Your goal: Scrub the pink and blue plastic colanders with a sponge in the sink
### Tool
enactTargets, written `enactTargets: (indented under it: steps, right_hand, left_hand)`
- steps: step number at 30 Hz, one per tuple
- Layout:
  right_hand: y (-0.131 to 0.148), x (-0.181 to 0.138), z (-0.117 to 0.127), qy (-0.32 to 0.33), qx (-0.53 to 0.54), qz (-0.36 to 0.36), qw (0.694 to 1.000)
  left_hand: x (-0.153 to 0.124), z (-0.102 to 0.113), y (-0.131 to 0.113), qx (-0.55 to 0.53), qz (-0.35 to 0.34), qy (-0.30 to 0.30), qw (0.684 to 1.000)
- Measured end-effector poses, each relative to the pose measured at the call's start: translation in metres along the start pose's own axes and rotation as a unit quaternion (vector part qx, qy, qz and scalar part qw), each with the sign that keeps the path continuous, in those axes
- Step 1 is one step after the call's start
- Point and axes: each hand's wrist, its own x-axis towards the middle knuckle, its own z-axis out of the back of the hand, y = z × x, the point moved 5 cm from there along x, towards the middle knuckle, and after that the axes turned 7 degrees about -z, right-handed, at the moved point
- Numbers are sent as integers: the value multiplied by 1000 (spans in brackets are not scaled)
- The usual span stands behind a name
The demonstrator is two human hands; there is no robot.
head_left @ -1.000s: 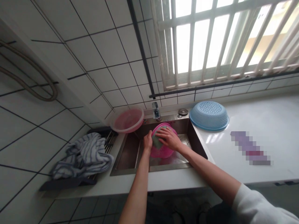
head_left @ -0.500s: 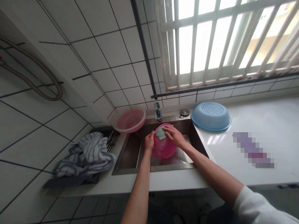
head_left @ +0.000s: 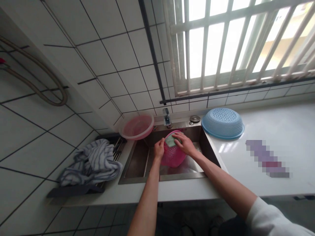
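Note:
A bright pink colander (head_left: 174, 157) is held tilted over the metal sink (head_left: 137, 164). My left hand (head_left: 159, 149) is closed on its left rim. Inside the upper part of the colander lies a pale green cloth (head_left: 170, 141), pressed against the wall by my right hand (head_left: 184, 143). The right fingers are bent over the cloth and cover part of it. Behind the colander stands the faucet (head_left: 166, 117).
A pink basin (head_left: 137, 127) rests at the sink's back left corner. An upturned blue basket (head_left: 222, 123) sits right of the sink, near a drain strainer (head_left: 195, 119). A striped towel (head_left: 94, 162) lies on a rack at left. A blurred purple patch (head_left: 268, 159) is on the counter (head_left: 246, 183).
My left hand and the colander's left side have shifted slightly to the right. The right hand, still on the cloth, has moved only a little.

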Motion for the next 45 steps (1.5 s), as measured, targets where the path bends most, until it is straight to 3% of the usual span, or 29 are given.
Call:
enactTargets:
  steps: [3,7,9,12,14,18,21,28,30,33,35,37,41,43,45]
  right_hand:
    - [-33,5,10,-43,20,-93,995]
    - [-38,5,12,-72,-11,-87,994]
    - [-34,5,9,-71,-28,-76,994]
    - [-23,3,3,-66,-70,-51,994]
    - [-14,1,-1,-71,-105,-38,991]
    - [0,-3,-10,-49,-163,-48,984]
    - [13,-6,-18,-6,-183,-30,983]
    - [45,-20,-27,104,-153,170,968]
    - [33,-13,-17,84,-120,142,979]
    - [2,0,0,4,-77,2,997]
    - [-6,1,1,-24,-81,-49,995]
    - [5,-3,-6,-13,-110,-11,994]
    - [37,-14,-21,61,-153,134,977]
    - [34,-12,-17,80,-138,135,978]
    - [17,-4,-6,56,-107,74,990]
  left_hand:
    - [-2,-10,-2,-5,7,36,999]
    - [-6,-22,-7,-21,14,86,996]
    - [-6,-20,-14,22,-24,81,996]
    - [-7,-9,-26,135,-79,29,987]
    - [-7,-2,-28,198,-60,7,978]
    - [-7,7,-18,251,50,13,967]
    - [-4,10,-7,237,99,22,966]
    - [1,17,8,162,105,0,981]
    - [0,16,6,150,90,-12,985]
    - [-2,12,4,140,74,-14,987]
    - [-3,8,5,125,73,-14,989]
    - [-2,6,7,85,76,-17,993]
    - [-1,8,10,30,81,-26,996]
    - [-2,10,9,52,83,-29,995]
    - [-2,10,7,77,84,-25,993]
